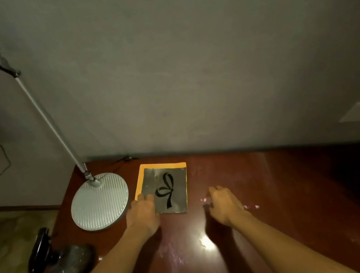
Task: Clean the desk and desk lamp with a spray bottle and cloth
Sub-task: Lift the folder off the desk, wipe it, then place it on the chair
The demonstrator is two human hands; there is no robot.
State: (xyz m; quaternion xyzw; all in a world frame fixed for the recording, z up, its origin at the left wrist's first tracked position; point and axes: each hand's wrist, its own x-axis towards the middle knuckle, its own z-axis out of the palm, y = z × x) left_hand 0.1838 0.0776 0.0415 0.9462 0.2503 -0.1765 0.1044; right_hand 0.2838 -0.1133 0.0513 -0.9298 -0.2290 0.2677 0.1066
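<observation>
Resting hands: both are lying low over the dark red tabletop [280, 191], forearms reaching in from the near edge.
Left hand [142, 212]: it is lying flat with fingers spread loosely, fingertips touching the near left corner of a grey card with a black bow [167, 190]; it is gripping nothing.
Right hand [224, 203]: it is hovering or resting palm down on bare wood just right of the card, fingers loosely extended and empty.
Card: it is lying on an orange sheet [143, 174] that is showing along its far and left edges.
Desk lamp: its round ribbed base [100, 201] is sitting at the far left corner, just beside the card; its thin pole [52, 127] is leaning up and away to the left.
Tabletop surface: wet streaks and small droplets are glinting near the right hand and toward the near edge.
Spray bottle and cloth: neither is showing clearly.
Floor at left: a dark rounded object [60, 253] is sitting beside the tabletop edge; what it is, I cannot tell.
</observation>
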